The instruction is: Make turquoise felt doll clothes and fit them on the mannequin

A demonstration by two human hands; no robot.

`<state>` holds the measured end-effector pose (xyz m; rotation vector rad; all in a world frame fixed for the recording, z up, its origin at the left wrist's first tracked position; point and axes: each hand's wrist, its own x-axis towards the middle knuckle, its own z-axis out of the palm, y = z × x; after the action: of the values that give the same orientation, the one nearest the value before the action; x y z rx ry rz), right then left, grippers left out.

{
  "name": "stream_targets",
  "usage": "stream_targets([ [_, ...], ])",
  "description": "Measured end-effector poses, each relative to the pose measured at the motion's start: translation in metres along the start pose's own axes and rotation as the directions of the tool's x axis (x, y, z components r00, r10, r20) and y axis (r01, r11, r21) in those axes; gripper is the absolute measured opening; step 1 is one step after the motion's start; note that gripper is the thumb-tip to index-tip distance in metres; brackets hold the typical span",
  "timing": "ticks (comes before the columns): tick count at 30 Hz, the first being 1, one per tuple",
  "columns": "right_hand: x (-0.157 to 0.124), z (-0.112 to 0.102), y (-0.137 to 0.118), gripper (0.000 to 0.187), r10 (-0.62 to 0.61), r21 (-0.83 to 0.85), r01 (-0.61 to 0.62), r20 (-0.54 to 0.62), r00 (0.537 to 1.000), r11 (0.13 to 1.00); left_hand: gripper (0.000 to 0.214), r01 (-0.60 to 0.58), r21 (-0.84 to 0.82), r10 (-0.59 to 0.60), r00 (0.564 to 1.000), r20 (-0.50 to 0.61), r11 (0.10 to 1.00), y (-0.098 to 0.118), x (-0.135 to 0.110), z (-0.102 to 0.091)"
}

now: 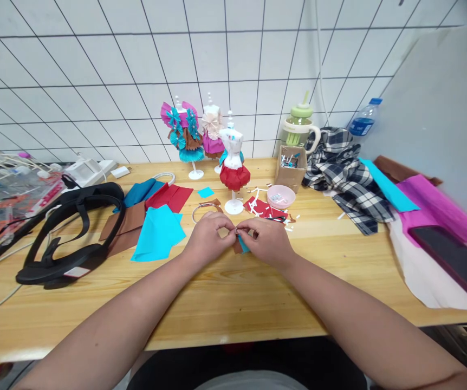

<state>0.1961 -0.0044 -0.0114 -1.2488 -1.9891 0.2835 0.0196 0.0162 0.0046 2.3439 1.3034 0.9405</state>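
Observation:
My left hand [209, 236] and my right hand [266, 241] meet over the middle of the wooden table [233, 292]. Both pinch a small folded piece of blue and brown paper [241, 245] between their fingertips. Something tiny and metallic glints where the fingers meet; I cannot make out what it is. Just beyond the hands stands a small white mannequin [233, 162] in a red paper skirt. Two more dressed mannequins [188, 132] stand behind it near the tiled wall.
Blue, red and brown paper sheets [158, 227] lie left of my hands, by a black headset [71, 238]. A pink dish [281, 196], cardboard box [291, 170], green-lidded cup [298, 127], plaid cloth [347, 173], magenta paper [436, 206] and a dark phone [453, 260] sit to the right.

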Motion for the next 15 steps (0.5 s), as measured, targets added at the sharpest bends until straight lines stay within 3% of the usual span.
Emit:
stream_targets([
  [15,0.0028,-0.0012,-0.0023,0.007,0.119,0.093,-0.125,0.064,0.991,0.988,0.008,0.001,0.025,-0.002,1.0,0.011,1.0,0.0015,-0.001,-0.0016],
])
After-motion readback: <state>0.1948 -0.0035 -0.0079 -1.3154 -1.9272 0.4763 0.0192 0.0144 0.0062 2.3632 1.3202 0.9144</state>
